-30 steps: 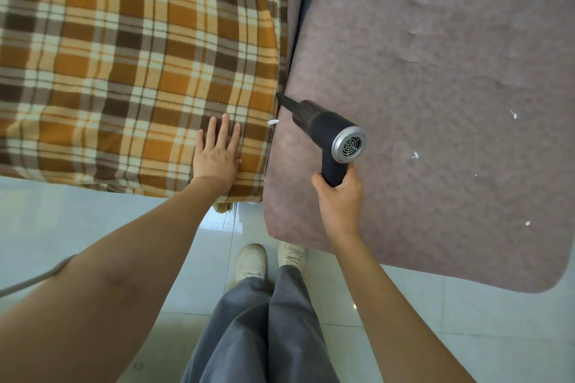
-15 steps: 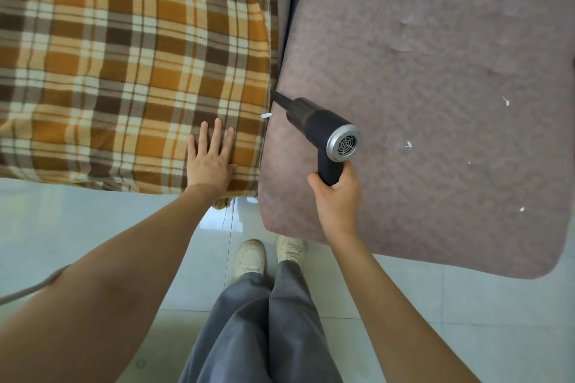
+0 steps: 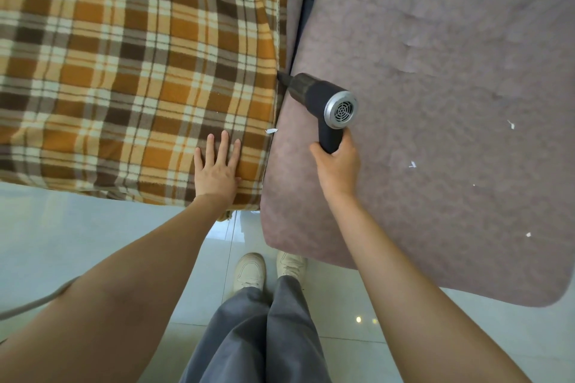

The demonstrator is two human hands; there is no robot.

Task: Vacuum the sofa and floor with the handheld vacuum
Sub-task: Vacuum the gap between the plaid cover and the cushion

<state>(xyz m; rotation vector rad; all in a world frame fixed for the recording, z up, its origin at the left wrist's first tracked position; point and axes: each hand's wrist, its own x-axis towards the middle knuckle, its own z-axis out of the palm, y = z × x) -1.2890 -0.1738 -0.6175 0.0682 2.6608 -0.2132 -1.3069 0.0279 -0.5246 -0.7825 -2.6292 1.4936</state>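
Observation:
My right hand grips the handle of a black handheld vacuum with a silver rear grille. Its narrow nozzle points into the gap between two sofa cushions. The left cushion carries an orange and brown plaid cover; the right cushion is mauve. My left hand presses flat on the plaid cover near its front edge, fingers straight. A white paper scrap lies at the gap, between my two hands and below the nozzle. A few more white scraps dot the mauve cushion.
Pale glossy floor tiles lie below the sofa's front edge. My grey trousers and white shoes stand close to the sofa. A grey cable runs along the floor at the left.
The vacuum's nozzle has slid farther up the gap between the cushions, away from the white scrap. My left hand stays pressed on the plaid cover.

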